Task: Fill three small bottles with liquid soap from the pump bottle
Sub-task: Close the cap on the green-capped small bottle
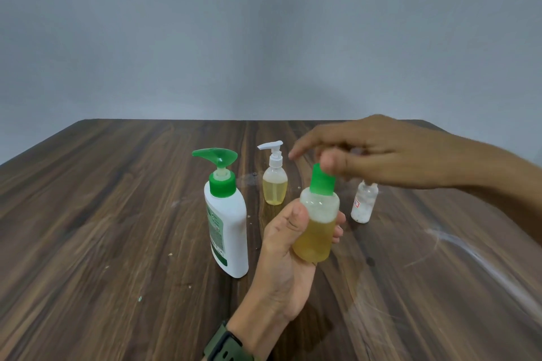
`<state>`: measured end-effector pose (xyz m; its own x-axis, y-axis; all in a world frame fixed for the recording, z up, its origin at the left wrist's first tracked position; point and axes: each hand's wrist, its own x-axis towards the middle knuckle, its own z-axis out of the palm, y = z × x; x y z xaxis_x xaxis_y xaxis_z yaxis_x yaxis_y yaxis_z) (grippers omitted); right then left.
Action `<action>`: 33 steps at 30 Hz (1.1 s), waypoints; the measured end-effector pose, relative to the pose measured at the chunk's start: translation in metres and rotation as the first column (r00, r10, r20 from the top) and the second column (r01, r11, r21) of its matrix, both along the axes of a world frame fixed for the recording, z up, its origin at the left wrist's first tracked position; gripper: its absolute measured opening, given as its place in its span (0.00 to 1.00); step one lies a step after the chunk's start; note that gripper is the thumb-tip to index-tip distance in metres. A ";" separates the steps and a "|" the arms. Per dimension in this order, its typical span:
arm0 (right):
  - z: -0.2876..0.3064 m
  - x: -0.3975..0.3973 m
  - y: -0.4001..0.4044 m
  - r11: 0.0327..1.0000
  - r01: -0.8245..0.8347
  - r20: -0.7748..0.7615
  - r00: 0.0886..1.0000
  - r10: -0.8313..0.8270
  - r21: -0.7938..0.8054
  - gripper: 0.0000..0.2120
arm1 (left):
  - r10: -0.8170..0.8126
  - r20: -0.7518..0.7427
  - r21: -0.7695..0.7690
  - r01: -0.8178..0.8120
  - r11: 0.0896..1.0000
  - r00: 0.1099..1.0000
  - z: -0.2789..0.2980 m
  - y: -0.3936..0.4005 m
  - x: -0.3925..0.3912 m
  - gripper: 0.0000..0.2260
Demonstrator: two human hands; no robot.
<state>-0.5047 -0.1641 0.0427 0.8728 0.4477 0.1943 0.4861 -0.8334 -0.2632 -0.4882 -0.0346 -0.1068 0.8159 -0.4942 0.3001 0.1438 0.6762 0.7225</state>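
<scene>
dark wood table (117,214), plain grey wall (264,23)

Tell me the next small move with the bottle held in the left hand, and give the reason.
Probably set the green-capped bottle down on the table and reach for the clear bottle. The left hand grips it upright, holding yellow soap, and the right hand touches its cap, which seems seated. The clear bottle shows no yellow soap, unlike the white-pump bottle.

Plain room: wooden table (117,214), grey wall (264,23).
</scene>
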 end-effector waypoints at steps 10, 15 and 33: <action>-0.022 0.022 -0.006 0.997 0.068 0.026 0.997 -0.068 -0.033 0.05 | 0.240 0.016 0.108 -0.241 0.965 0.971 -0.001 -0.010 0.013 0.23; -0.045 0.059 -0.014 0.962 0.227 0.065 0.974 -0.219 -0.152 0.05 | 0.386 0.098 0.344 -0.395 0.852 0.917 -0.007 -0.018 0.021 0.21; -0.049 0.086 -0.054 0.826 0.534 0.238 0.839 -0.490 -0.182 0.21 | 0.333 0.133 0.481 -0.354 0.802 0.934 -0.010 -0.022 0.011 0.24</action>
<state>-0.4187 -0.2178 -0.0065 0.9503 -0.0035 0.3114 -0.0091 -0.9998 0.0166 -0.4777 -0.0567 -0.1163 0.9529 -0.2739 0.1306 -0.0664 0.2318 0.9705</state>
